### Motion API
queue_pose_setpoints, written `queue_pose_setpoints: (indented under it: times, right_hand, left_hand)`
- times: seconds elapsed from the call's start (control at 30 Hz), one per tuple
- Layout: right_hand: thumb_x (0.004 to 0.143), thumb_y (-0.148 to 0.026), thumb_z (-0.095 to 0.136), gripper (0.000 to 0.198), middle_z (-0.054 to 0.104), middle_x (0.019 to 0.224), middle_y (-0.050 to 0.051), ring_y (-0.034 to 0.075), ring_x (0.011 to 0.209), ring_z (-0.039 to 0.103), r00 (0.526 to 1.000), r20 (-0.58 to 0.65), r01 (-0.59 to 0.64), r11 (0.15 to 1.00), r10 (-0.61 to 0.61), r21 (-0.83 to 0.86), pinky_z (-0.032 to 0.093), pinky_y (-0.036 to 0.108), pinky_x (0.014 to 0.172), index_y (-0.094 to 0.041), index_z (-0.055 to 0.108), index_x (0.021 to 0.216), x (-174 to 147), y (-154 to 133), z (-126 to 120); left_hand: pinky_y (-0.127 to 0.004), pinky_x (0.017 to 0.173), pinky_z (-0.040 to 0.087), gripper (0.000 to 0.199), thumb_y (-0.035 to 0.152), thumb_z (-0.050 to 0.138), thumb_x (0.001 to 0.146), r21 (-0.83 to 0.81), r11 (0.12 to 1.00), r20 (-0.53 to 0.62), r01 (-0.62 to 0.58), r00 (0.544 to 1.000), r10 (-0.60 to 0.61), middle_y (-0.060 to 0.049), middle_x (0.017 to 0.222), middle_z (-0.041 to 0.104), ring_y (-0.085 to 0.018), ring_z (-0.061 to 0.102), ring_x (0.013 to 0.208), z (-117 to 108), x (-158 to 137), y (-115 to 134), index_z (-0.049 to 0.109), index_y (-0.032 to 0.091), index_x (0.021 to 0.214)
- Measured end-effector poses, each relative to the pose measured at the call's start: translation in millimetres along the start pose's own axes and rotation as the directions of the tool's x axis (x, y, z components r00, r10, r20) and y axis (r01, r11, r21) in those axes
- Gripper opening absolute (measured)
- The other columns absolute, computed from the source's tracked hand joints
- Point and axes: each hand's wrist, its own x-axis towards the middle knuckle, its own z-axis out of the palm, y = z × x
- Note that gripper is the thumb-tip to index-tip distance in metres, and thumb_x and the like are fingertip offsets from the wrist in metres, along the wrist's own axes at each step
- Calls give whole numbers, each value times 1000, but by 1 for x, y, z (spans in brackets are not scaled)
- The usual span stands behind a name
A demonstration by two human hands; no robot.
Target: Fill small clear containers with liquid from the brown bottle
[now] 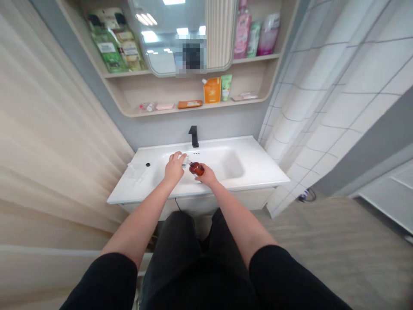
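Observation:
Over the white sink basin (232,163), my right hand (207,175) is wrapped round an amber bottle (196,168). The bottle is tilted, its neck pointing left. My left hand (175,167) is closed on a small clear container (185,161), held close to the bottle's mouth. Whether the two touch, and whether liquid runs between them, I cannot tell. Left of the basin on the countertop lies a small round black cap (147,164). Beside it is something thin and whitish, perhaps clear plastic (134,171).
A black faucet (194,136) stands behind the basin. Above it hangs a shelf cabinet (190,111) with a mirror (167,47), an orange pouch (212,90), a green tube (226,87) and several bottles. Curtains hang at the left (64,107) and right (309,120).

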Motion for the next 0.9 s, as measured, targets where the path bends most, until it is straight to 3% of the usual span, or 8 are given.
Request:
queue_pose_setpoints:
  times: [0.9]
  right_hand:
    - [62, -23, 98, 79, 80, 126, 5, 30, 111, 76, 1000, -6, -2, 1000, 2, 4, 58, 45, 105, -26, 68, 134, 2, 4, 0]
  left_hand:
    - [-48, 115, 59, 77, -3, 58, 86, 83, 994, 39, -70, 997, 67, -11, 161, 55, -34, 50, 146, -5, 6, 1, 62, 32, 154]
